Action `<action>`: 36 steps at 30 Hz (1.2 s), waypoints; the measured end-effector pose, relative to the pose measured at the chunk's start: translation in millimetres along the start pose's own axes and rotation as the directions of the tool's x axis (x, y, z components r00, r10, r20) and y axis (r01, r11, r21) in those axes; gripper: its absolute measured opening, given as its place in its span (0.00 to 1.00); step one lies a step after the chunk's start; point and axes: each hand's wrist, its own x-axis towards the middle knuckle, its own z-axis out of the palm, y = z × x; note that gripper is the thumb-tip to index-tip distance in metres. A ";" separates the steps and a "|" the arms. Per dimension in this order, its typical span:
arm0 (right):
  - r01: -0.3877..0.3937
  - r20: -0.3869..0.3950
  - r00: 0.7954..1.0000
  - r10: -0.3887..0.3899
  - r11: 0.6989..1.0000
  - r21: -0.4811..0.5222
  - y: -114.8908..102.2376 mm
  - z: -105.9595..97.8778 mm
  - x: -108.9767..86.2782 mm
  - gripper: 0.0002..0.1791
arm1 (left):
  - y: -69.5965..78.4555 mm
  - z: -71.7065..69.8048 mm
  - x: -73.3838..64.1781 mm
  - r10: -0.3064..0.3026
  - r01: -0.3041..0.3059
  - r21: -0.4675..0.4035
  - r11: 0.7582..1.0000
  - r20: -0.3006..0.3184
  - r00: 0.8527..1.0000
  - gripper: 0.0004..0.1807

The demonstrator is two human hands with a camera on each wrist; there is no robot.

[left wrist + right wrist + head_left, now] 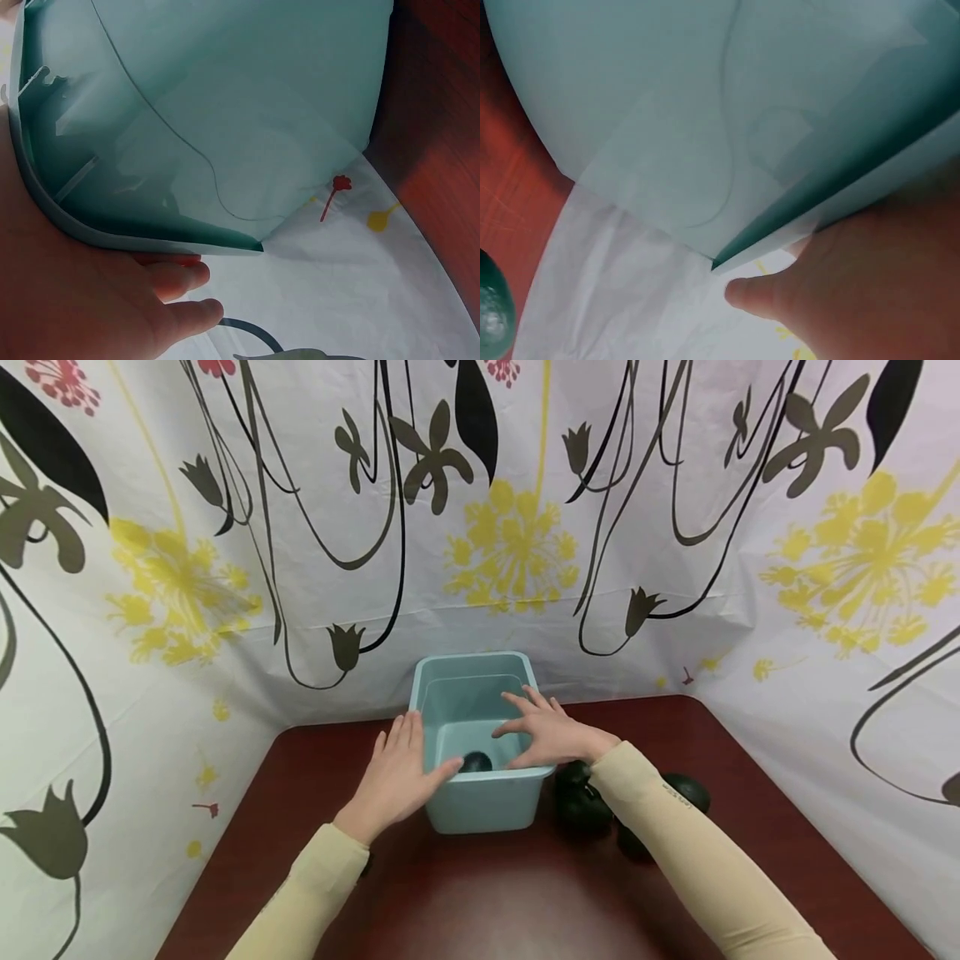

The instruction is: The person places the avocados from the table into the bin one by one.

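Note:
A light blue plastic bin (pixel 483 802) stands on the table, with a dark, round thing (pixel 476 763) in its near end, partly hidden by the rim. My left hand (pixel 401 781) lies at the bin's left rim, fingers straight and thumb stretched over the near corner. In the left wrist view, the left hand (pixel 82 300) is against the bin's rim (pixel 150 246). Over the right rim reaches my right hand (pixel 551 732), its fingers spread above the inside and holding nothing. The right wrist view has the right hand (pixel 855 277) beside the rim (pixel 832 201).
Right of the bin sit dark green, glossy things (pixel 581 806), pepper-like in shape, and a dark round one (pixel 686 791), partly behind the right sleeve. Part of a small dark thing (pixel 366 865) shows by the left sleeve. Flower-patterned cloth (pixel 510 635) surrounds the dark red table (pixel 480 902).

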 end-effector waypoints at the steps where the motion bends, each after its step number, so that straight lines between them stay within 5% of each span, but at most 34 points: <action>1: -0.004 -0.011 1.000 0.004 1.000 0.006 0.8 1.3 -0.7 0.31 | 0.4 -0.4 -0.4 0.002 -0.002 -0.007 1.000 0.000 1.000 0.65; 7: -0.010 -0.105 0.994 0.010 1.000 0.001 4.0 5.0 -4.2 0.40 | 1.2 -1.3 -0.7 0.001 -0.001 -0.018 1.000 -0.001 1.000 0.64; 17: -0.034 -0.215 0.976 0.021 0.998 -0.057 -4.4 -7.2 -16.4 0.41 | 0.7 2.5 1.4 -0.004 0.004 -0.014 1.000 -0.007 1.000 0.65; 36: -0.013 -0.398 0.916 -0.054 0.986 -0.165 -6.6 -37.3 -55.0 0.44 | 3.6 1.6 1.7 0.003 -0.003 -0.018 1.000 -0.011 1.000 0.64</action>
